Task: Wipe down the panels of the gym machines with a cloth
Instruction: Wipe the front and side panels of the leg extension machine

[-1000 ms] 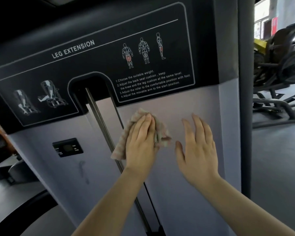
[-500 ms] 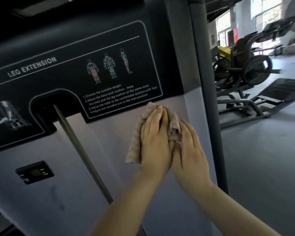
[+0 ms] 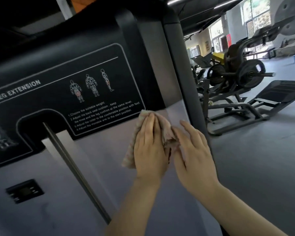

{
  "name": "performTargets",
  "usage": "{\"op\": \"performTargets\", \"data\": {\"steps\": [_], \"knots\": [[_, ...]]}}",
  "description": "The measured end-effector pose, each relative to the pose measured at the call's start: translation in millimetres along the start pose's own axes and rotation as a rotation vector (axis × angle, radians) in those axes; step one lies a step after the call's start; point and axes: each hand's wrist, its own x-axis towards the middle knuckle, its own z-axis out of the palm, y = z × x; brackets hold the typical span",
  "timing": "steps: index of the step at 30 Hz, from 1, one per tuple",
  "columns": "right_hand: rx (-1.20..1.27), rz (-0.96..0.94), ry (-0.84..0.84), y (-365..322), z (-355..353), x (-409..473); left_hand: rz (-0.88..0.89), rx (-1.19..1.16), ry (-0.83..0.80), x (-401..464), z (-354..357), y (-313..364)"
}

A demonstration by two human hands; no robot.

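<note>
Pinkish cloth (image 3: pixel 134 143) flat on grey machine panel (image 3: pixel 95 167), just below the black Leg Extension instruction label (image 3: pixel 75 92) | left hand (image 3: pixel 150 150) presses it, fingers straight | right hand (image 3: pixel 194 155) beside, fingers straight, touching the cloth's bunched edge

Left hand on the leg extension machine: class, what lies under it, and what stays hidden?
Under the left hand lies a pinkish cloth, pressed flat against the grey panel. The cloth's edges stick out around the hand; the panel surface beneath is covered.
</note>
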Motion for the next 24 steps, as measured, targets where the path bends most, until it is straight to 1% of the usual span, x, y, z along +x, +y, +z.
{"op": "performTargets", "data": {"steps": [3,6,11,15,17,18,19,20,24], "knots": [[-0.138,-0.008,-0.086,-12.2,12.9,3.1,-0.009,0.085,0.017,-2.2,-5.1,-19.9],[-0.263,0.001,-0.084,-25.4,26.2,5.9,-0.128,0.091,0.029,-5.4,-17.8,-34.9],[-0.256,0.011,-0.048,-30.0,40.5,3.4,-0.283,0.117,0.064,-26.2,-36.4,-78.8],[-0.204,0.042,-0.024,-34.1,47.1,1.3,-0.505,0.044,0.124,-32.3,-46.8,-107.8],[-0.183,0.059,-0.008,-35.3,49.6,2.0,-0.732,-0.117,0.152,-27.4,-47.7,-109.8],[-0.177,0.061,0.004,-35.6,50.9,1.9,-0.807,-0.19,0.187,-25.0,-46.2,-109.1],[-0.181,0.058,0.016,-36.3,51.5,1.7,-0.82,-0.218,0.223,-24.2,-44.9,-106.7],[-0.181,0.057,0.031,-35.4,52.8,1.4,-0.783,-0.213,0.234,-25.0,-42.6,-102.6],[-0.12,0.058,0.072,-32.9,53.2,2.9,-0.502,-0.168,0.199,-30.4,-25.1,-80.7]]}}
